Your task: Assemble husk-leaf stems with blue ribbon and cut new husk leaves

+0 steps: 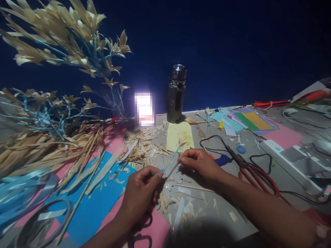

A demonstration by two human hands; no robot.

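Observation:
My left hand (141, 191) is closed in a pinch on the lower end of a thin blue strand (170, 161). My right hand (199, 162) is closed in a pinch near the strand's upper part, where a small dried leaf (181, 144) sits at its tip. Both hands hover over a grey table (214, 210) strewn with straw scraps (144, 144). A yellow paper sheet (179, 134) lies just beyond the hands.
Dried-leaf branches (64, 41) wired in blue fill the left. A dark metal flask (176, 93) and a bright lit screen (144, 109) stand at the back. Red-handled scissors (254, 172), black cables, coloured papers (248, 120), blue ribbon (18, 189) and blue card (98, 203) lie around.

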